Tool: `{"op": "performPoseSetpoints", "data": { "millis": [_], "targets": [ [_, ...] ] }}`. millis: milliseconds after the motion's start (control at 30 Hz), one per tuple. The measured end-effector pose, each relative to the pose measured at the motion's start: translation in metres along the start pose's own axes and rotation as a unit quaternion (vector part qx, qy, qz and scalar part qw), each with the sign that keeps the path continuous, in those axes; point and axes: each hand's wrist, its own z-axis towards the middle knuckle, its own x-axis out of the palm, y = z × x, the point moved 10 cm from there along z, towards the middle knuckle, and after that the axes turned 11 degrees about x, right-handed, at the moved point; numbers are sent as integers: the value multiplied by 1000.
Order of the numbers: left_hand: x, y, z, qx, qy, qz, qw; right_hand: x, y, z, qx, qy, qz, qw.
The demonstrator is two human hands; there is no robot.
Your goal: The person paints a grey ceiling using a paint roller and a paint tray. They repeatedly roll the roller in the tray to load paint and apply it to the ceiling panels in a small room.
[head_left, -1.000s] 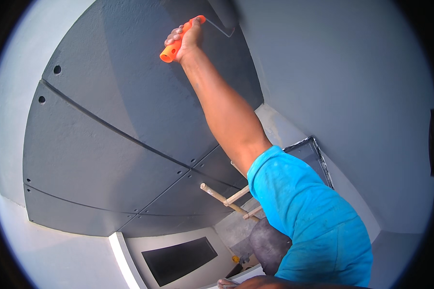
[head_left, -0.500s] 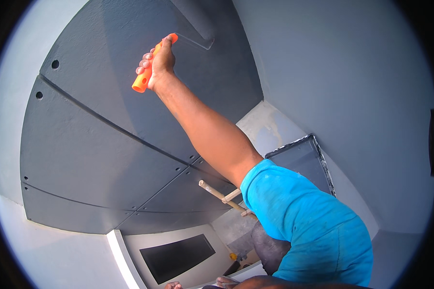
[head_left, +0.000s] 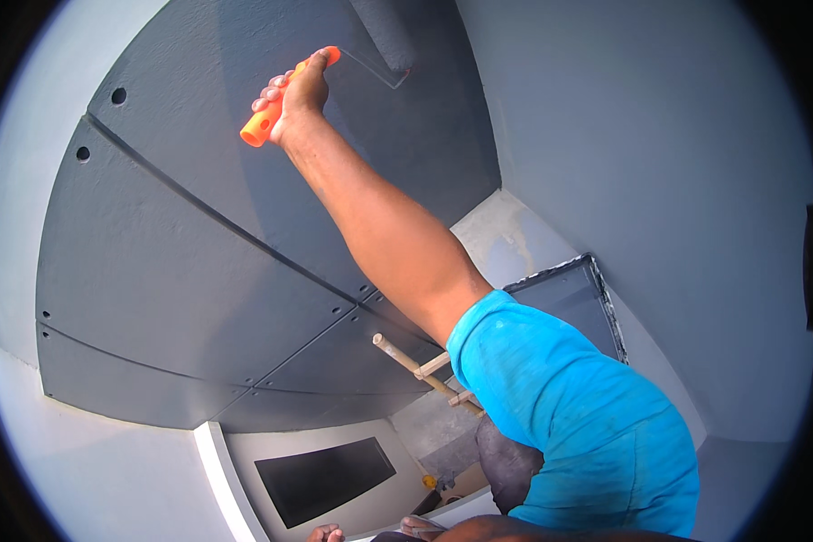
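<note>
My raised right hand is closed around the orange handle of a paint roller. Its wire frame runs right to a grey roller sleeve, which lies against the large dark grey panelled surface with grooves and small round holes. My arm, in a blue sleeve, stretches up from the lower right. At the bottom edge, small skin-coloured digits show, cut off; I cannot make out whether they belong to my left hand or to feet.
Bamboo scaffolding stands behind my elbow. A grey wall fills the right. Beside it is a dark framed panel with white-smeared edges. A black rectangular panel sits low in a pale wall, near a small yellow object.
Over the last second my right hand and the roller moved down and left, then slightly back up. More of the grey sleeve shows now. The digits at the bottom left came into view.
</note>
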Motion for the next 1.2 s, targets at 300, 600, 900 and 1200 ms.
{"op": "performPoseSetpoints", "data": {
  "millis": [300, 600, 900, 1200],
  "targets": [
    [-182, -110, 22, -180, -19, -301, 936, 8, -21, -11, 29, 2, -7, 1000],
    [-181, -112, 33, -160, -38, -331, 929, 1, -31, -24, 47, 3, -17, 999],
    [-195, -128, 34, -209, -45, -365, 906, -177, -17, -158, 80, 8, -392, 917],
    [-209, -147, 51, -149, -32, -321, 935, -192, 32, -150, -62, -8, -730, 681]
  ]
}}
